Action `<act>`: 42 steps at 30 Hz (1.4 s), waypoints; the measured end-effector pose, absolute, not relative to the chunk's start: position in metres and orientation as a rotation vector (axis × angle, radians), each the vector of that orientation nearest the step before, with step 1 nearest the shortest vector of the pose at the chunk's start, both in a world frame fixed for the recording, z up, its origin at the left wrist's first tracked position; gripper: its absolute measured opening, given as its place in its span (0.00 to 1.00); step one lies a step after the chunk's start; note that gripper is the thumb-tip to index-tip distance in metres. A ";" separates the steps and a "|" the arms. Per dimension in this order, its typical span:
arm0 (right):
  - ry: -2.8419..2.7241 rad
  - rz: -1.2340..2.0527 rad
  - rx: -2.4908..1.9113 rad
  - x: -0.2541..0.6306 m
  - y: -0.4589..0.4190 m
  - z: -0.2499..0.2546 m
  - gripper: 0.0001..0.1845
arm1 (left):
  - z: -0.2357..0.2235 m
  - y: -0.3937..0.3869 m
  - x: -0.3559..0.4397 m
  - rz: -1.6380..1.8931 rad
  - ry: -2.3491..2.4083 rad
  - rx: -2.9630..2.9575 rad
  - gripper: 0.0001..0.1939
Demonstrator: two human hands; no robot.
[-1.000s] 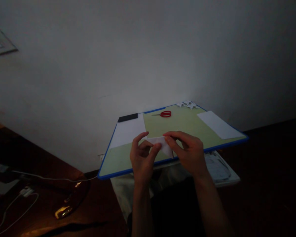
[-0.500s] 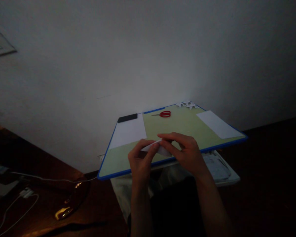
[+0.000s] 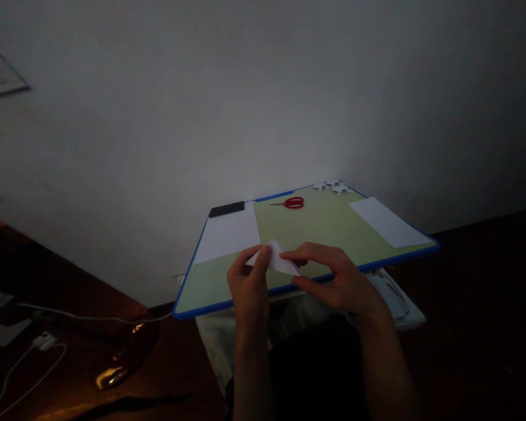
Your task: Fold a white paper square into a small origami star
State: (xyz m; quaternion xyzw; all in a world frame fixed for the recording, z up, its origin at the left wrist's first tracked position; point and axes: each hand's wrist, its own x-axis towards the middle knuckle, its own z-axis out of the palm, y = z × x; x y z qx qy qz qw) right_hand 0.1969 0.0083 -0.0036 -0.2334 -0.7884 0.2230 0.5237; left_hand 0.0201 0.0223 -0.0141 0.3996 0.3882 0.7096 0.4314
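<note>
A small folded piece of white paper (image 3: 278, 260) is held above the near edge of the pale green board (image 3: 313, 225). My left hand (image 3: 249, 286) pinches it between thumb and fingers at its left side. My right hand (image 3: 333, 278) has thumb and index finger spread apart at the paper's right side. The index fingertip seems to touch the paper, and the thumb is by its lower right corner. Beyond the hands lie red-handled scissors (image 3: 294, 203), blades pointing left.
On the board's left lies a white sheet (image 3: 230, 234) with a flat black object (image 3: 227, 209) over its far edge. To the right is another white sheet (image 3: 388, 222). Several white paper cut-outs (image 3: 333, 186) are piled at the far right corner. A wall stands behind.
My right thumb and index finger have parted and moved off their pinch on the paper. The paper has turned so that more of its flat face shows, still in my left hand.
</note>
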 end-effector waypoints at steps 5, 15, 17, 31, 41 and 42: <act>-1.893 0.527 -0.562 0.196 0.009 -0.004 0.20 | -0.014 0.021 0.016 1.766 1.007 1.053 0.16; -1.862 0.420 -0.617 0.196 0.012 -0.012 0.15 | -0.014 0.018 0.014 1.762 1.241 1.266 0.14; -1.879 0.445 -0.588 0.197 0.013 -0.013 0.12 | -0.012 0.017 0.015 1.720 1.215 1.287 0.13; -1.965 0.686 -0.549 0.202 0.001 -0.003 0.24 | -0.013 0.020 0.010 1.450 0.990 1.237 0.08; -1.923 0.617 -0.514 0.196 0.016 -0.015 0.09 | -0.015 0.020 0.010 1.349 0.993 1.129 0.09; -1.919 0.596 -0.517 0.195 0.017 -0.016 0.09 | -0.015 0.020 0.010 1.352 0.992 1.120 0.09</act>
